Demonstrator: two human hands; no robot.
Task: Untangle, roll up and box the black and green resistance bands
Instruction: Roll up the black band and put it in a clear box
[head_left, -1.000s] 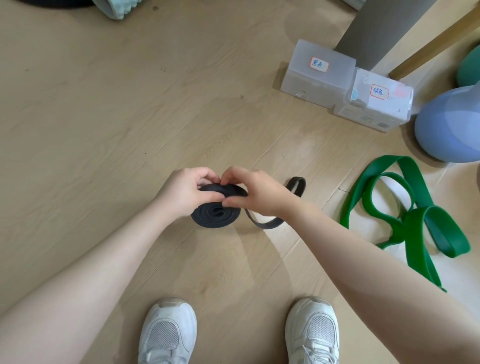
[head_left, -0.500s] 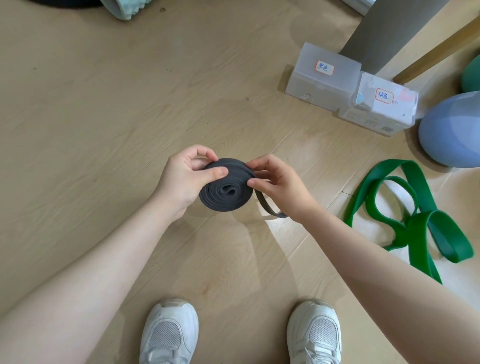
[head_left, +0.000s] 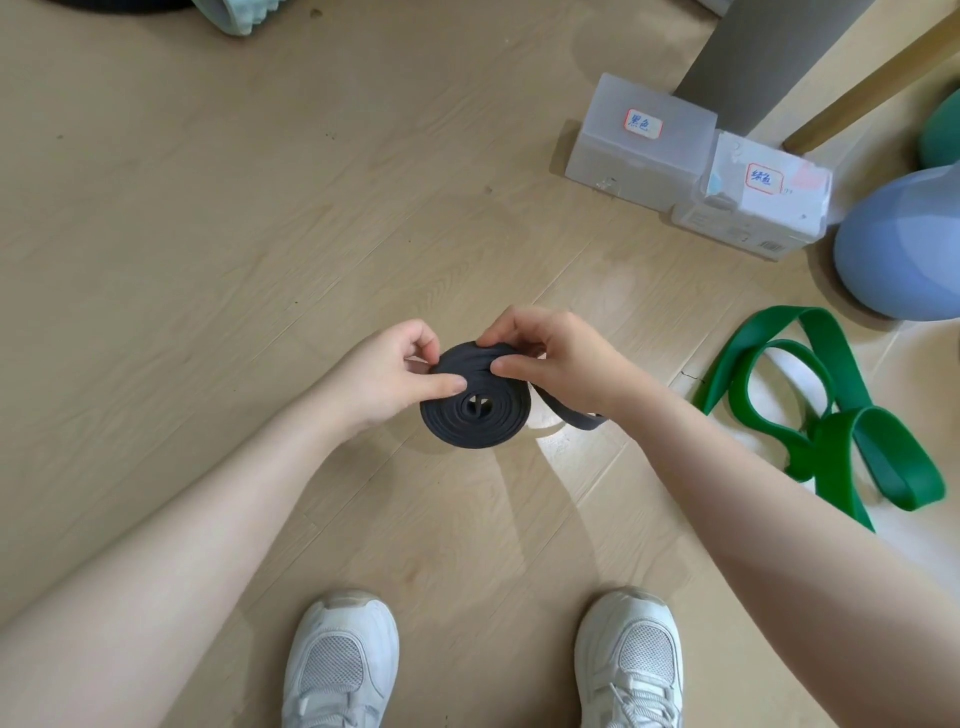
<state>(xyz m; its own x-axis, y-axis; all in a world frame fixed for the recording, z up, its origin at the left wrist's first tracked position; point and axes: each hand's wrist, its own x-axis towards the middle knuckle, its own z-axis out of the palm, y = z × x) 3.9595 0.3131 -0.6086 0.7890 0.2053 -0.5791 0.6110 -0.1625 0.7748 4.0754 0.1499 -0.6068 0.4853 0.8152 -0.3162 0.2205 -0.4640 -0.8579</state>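
Black band (head_left: 475, 410), nearly coiled, held above the floor: left hand (head_left: 387, 376) pinches the coil to keep it tight; right hand (head_left: 553, 358) pinches the loose tail. Green band (head_left: 831, 410) lies unrolled near two boxes (head_left: 696, 171).

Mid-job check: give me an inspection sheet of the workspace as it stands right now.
Surface: wooden floor.
Job's things: black band mostly coiled, short tail loose; green band lying tangled on the floor; two labelled boxes side by side.
Clutter: blue ball.
Grippers: left hand grips the coil; right hand pinches its top.
Cables: nothing seen.
Surroundings: white shoes, grey post.
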